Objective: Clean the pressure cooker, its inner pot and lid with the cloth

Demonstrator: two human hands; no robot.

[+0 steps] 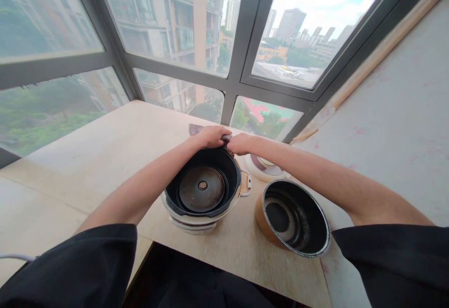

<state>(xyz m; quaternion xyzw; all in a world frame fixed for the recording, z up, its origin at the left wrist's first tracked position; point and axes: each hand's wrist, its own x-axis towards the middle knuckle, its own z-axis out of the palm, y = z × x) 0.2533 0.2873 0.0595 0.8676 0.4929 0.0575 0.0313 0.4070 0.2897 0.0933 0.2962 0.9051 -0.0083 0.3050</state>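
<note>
A rice cooker body [167, 205] without its pot stands on the wooden surface, with a round heating plate [192, 191] at its bottom. At its far rim, my left hand [211, 135] is closed over a purplish-grey cloth [195, 129]. Close beside it, my right hand [242, 143] is closed on the same cloth, its fingertips partly hidden. The cloth touches the back edge of the cooker. To the right of the cooker, the inner pot [261, 219] sits upright, dark inside with a worn, pale-stained bottom.
Behind the cooker, partly under my right forearm, lies a white round lid [261, 170]. The wooden surface [87, 158] meets window panes [175, 32] at the back and left. A patterned wall [393, 125] closes off the right side. A white cable [16, 256] shows at lower left.
</note>
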